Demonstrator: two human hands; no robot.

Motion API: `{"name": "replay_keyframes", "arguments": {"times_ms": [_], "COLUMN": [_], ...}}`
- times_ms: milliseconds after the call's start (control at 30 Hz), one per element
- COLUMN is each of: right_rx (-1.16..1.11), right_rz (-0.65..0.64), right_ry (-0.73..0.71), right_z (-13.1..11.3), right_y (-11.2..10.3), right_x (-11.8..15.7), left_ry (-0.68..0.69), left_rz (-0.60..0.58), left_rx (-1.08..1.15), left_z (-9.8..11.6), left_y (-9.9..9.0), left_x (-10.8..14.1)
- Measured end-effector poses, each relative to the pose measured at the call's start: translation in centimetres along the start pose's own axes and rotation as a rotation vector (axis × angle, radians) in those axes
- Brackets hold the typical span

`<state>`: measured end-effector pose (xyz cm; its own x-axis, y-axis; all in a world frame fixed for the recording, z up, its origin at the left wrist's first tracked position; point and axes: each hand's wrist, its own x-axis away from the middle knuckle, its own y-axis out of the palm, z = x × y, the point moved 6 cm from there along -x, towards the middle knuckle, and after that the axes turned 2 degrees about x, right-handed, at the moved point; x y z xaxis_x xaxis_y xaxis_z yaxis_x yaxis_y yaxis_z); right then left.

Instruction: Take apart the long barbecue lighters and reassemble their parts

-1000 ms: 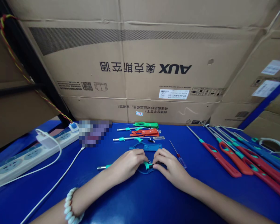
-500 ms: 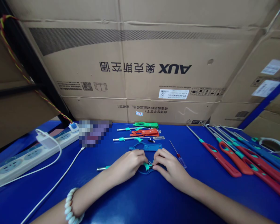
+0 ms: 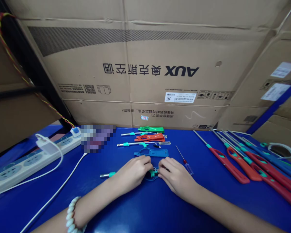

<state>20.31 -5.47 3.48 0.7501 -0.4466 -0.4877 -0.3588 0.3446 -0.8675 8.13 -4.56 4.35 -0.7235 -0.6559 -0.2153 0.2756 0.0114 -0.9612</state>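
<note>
- A glossy blue desk (image 3: 140, 210) is filling the foreground, and a large brown cardboard panel (image 3: 147, 48) with upside-down black print is standing behind it at 12 o'clock.
- A small teal plastic trigger piece (image 3: 152, 175) is sitting between the hands, just at the left grip (image 3: 134, 170); those fingers are resting curled against it, but the thumb is hiding, so I cannot tell whether they are gripping.
- The right grip (image 3: 178, 177) is pinching a small black part (image 3: 156, 173) at the teal piece's 3 o'clock.
- A clear blue plastic shell (image 3: 149, 179) is lying under the fingertips, partly hidden.
- A silver metal tube with a teal collar (image 3: 106, 175) is showing at 9 o'clock; the left hand is covering what lies between.
- Another blue plastic handle shell (image 3: 157, 152) is lying at 12 o'clock, with orange-red shells (image 3: 151, 138) beyond.
- A screwdriver with a red-and-clear handle (image 3: 188, 166) is lying at 2 o'clock, near the right hand.
- Long-necked red, orange and blue lighters (image 3: 228, 166) are lying at 3 o'clock.
</note>
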Motion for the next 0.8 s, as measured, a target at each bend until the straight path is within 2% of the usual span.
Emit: {"name": "replay_keyframes", "arguments": {"times_ms": [200,400,500,700,800], "right_rx": [0.261,0.3,0.203,-0.221,-0.321], "right_rz": [-0.054,-0.053,-0.051,-0.09,-0.09], "right_ry": [-0.183,-0.224,-0.16,0.105,0.148], "right_z": [-1.8,-2.5,-1.7,1.2,1.7], "right_y": [0.0,-0.1,-0.2,-0.4,-0.3], "right_x": [0.2,0.2,-0.1,-0.4,-0.2], "left_ry": [0.0,0.0,0.003,0.003,0.008], "left_rz": [0.001,0.004,0.004,0.003,0.006], "left_rx": [-0.135,-0.131,-0.146,-0.132,-0.149], "left_z": [0.6,1.3,1.4,1.4,1.5], "left_y": [0.3,0.0,0.0,0.2,0.5], "left_x": [0.0,0.0,-0.1,-0.1,-0.1]}}
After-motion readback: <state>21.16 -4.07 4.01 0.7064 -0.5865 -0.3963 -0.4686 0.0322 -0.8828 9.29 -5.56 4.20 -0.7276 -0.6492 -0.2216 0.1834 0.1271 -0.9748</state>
